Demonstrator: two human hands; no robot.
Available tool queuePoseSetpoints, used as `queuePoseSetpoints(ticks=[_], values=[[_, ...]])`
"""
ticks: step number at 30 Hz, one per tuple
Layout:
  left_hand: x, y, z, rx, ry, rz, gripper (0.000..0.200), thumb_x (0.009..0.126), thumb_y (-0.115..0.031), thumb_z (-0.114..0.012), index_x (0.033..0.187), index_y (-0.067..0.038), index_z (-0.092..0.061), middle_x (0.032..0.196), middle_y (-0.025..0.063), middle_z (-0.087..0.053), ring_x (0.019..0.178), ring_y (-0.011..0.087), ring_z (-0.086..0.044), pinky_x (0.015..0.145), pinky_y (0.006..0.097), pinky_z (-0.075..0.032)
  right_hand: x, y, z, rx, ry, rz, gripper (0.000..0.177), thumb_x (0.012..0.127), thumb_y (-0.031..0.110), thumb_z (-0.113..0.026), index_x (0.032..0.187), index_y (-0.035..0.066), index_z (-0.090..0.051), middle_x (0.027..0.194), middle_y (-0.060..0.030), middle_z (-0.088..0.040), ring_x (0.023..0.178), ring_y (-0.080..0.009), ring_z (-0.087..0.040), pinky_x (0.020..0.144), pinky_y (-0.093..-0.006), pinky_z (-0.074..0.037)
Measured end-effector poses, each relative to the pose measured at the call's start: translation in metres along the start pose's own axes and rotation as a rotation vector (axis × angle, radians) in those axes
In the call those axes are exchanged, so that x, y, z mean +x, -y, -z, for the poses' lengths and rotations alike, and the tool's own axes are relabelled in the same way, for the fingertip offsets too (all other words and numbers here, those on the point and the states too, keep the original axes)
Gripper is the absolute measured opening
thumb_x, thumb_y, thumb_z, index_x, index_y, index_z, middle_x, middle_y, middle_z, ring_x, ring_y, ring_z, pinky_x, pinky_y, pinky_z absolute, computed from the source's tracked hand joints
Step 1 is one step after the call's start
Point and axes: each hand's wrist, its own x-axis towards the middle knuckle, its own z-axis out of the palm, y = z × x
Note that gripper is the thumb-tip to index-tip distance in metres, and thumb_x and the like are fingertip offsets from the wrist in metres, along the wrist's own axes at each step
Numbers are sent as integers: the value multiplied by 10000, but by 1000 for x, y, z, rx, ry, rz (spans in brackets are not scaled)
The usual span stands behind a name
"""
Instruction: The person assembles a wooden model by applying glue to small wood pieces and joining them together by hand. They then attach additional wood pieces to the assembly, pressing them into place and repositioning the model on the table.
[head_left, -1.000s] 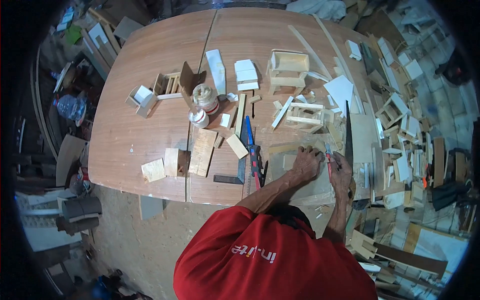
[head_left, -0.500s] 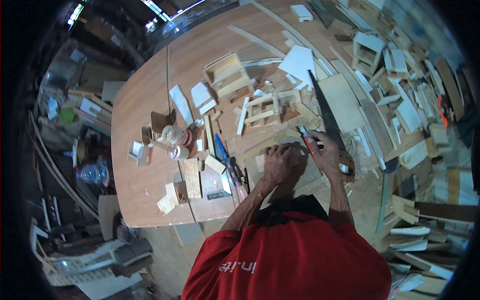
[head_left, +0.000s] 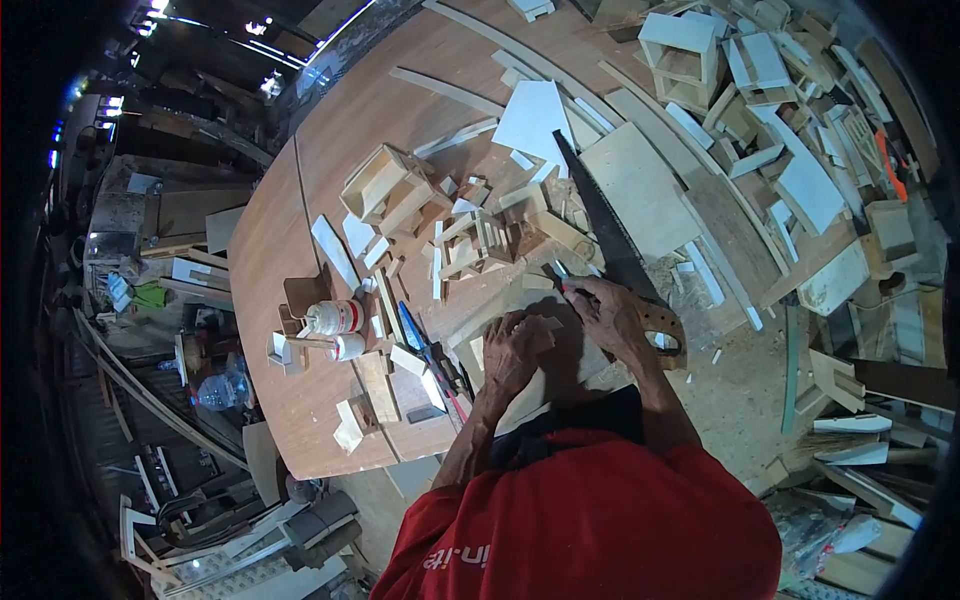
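Observation:
My left hand (head_left: 512, 350) is curled over the work surface, its fingers closed on a small pale wood piece (head_left: 545, 328) that shows beside the fingertips. My right hand (head_left: 608, 318) grips a slim tool (head_left: 562, 270) whose short metal tip pokes out past the fingers; its exact kind is hard to make out. Just beyond the right hand lies a hand saw (head_left: 608, 222), its wooden handle (head_left: 662, 330) beside my wrist. A small wooden frame (head_left: 478, 245) stands ahead of my left hand.
Left of my hands are glue jars (head_left: 335, 318), a blue-handled tool (head_left: 412, 328) and wood offcuts (head_left: 378, 388). A box-like wooden frame (head_left: 390, 188) and a white panel (head_left: 535, 120) sit farther back. Scrap wood (head_left: 800, 190) is heaped on the right.
The view has turned, so the table contents sit farther left. My left hand has gone from lying flat over the wood to curling around a piece. The tool's red handle is now mostly covered.

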Motion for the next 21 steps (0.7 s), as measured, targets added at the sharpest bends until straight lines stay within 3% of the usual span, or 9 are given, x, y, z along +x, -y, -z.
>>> queuePoseSetpoints(ticks=[2, 5, 7, 14, 21], values=[[1, 0, -1, -13, -9, 15, 282, 773, -153, -637, 1046, -83, -644, 1089, 151, -594, 1017, 348, -553, 898, 439, -421, 4, 6, 5, -4, 27, -77, 217, 886, 144, -554, 1047, 21, -633, 991, -172, -663, 902, -332, -637, 798, -393, -497], [1, -2, -1, -27, -44, 4, 349, 679, -89, -642, 1027, -85, -626, 1074, 111, -588, 1009, 324, -553, 870, 449, -425, 8, 3, 7, -15, 32, -77, 223, 882, 157, -560, 1041, 21, -637, 987, -176, -662, 903, -334, -636, 806, -391, -494], [0, -3, 2, -29, 6, 47, 290, 773, -150, -636, 1054, -75, -637, 1103, 163, -587, 1047, 354, -540, 909, 442, -421, 9, -5, 4, -14, 30, -76, 226, 881, 166, -564, 1035, 19, -640, 981, -178, -662, 902, -334, -636, 805, -391, -493], [-4, 4, -7, -32, -84, -15, 389, 768, -129, -605, 1145, -39, -571, 1132, 180, -575, 1044, 380, -527, 915, 459, -408, 9, -2, 4, -41, 46, -80, 247, 887, 197, -563, 1020, 5, -645, 955, -188, -661, 902, -338, -637, 811, -392, -489], [-8, 0, 6, -90, -84, 117, 451, 784, -77, -550, 1226, -3, -490, 1153, 201, -553, 1095, 387, -490, 931, 459, -395, -6, 1, -13, -196, 157, -23, 280, 893, 210, -564, 1098, 27, -614, 1040, -189, -636, 940, -344, -616, 837, -403, -486]])
